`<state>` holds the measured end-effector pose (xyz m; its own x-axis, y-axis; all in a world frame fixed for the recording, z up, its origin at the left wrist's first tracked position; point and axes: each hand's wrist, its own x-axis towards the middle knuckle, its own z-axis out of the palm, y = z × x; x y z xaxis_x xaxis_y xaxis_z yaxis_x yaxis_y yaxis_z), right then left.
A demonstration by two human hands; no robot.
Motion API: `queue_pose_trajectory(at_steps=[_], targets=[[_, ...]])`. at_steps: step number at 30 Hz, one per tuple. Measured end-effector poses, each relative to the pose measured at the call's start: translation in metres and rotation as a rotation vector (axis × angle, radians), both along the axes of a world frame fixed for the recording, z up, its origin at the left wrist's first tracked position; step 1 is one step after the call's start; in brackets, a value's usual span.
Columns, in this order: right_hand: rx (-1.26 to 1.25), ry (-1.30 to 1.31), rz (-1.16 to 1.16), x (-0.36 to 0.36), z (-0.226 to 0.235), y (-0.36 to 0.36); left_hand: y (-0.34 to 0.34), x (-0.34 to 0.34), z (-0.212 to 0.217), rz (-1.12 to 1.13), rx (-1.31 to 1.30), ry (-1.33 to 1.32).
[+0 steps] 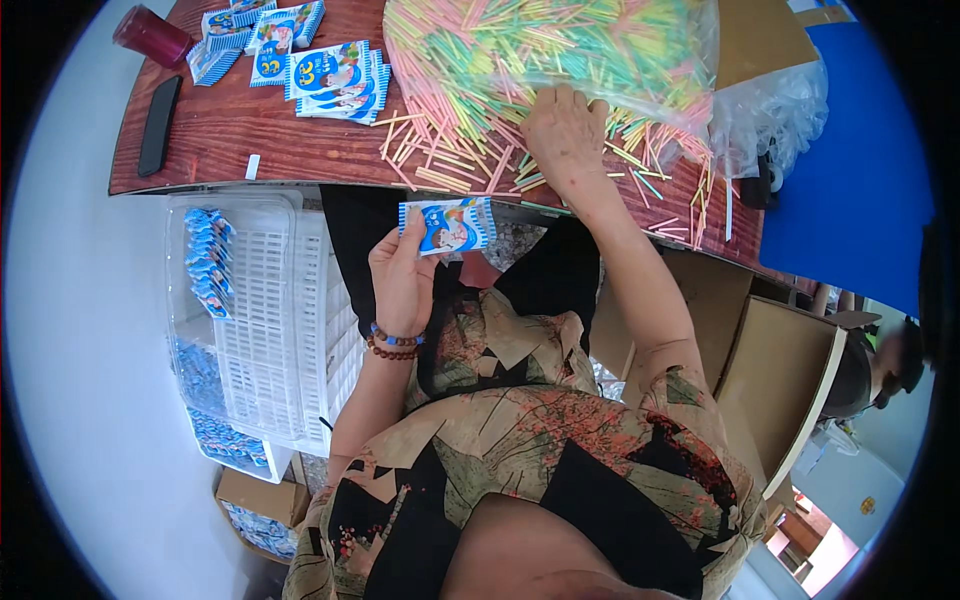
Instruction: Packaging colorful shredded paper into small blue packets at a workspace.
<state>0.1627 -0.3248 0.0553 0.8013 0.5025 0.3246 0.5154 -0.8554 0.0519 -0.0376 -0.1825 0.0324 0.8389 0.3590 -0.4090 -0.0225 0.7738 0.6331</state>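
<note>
My left hand [402, 285], with beaded bracelets at the wrist, pinches a small blue-and-white packet [455, 228] by its left end. The packet is held just off the table's front edge. On the table, my right hand [566, 132] is curled down at the near side of a heap of thin, short pastel sticks [450, 160]. Its fingertips are hidden, so what it holds, if anything, does not show. The sticks are pink, yellow and green, spilling from a large clear plastic bag [560, 50].
More packets [335, 75] lie at the table's [215, 130] far left, near a dark red cup [152, 37] and a black bar-shaped object [160, 125]. White baskets [265, 320] with packets stand left below. Crumpled clear plastic [775, 120] lies right. Another person [870, 370] is at the far right.
</note>
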Motion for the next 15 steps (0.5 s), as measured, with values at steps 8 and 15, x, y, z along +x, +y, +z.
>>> queue_pose_trajectory(at_steps=[8, 15], targets=[[-0.145, 0.091, 0.112, 0.003, 0.023, -0.018, -0.001, 0.002, 0.005, 0.004, 0.004, -0.014], [-0.243, 0.138, 0.163, 0.005, 0.031, -0.033, -0.001, 0.002, 0.005, 0.013, -0.018, -0.008]])
